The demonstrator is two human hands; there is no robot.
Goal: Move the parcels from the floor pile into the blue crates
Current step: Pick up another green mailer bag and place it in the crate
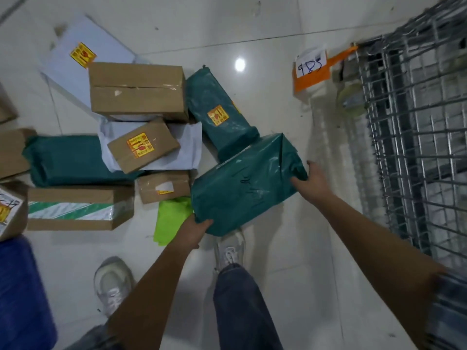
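Bottom of frame: two light sneakers [113, 284] and a denim leg [240, 306] on white tile floor [278, 122]. Blue crate [22, 294] edge at lower left, contents not visible. Centre: dark green parcel [245, 183] gripped at both ends, left hand [193, 231] curled round its lower left corner, right hand [309, 180] clasping its right end; whether lifted clear of the floor, cannot tell. Lime green bag [171, 221] just left of left hand. Left of centre: floor pile [113, 152] of brown cartons, white mailers and green bags, several with yellow-red stickers. Second long green parcel [217, 114] touching the held one at its upper end. Right edge: wire mesh cage [417, 147]. Upper right: orange tag [312, 69] with white slip reading "985".
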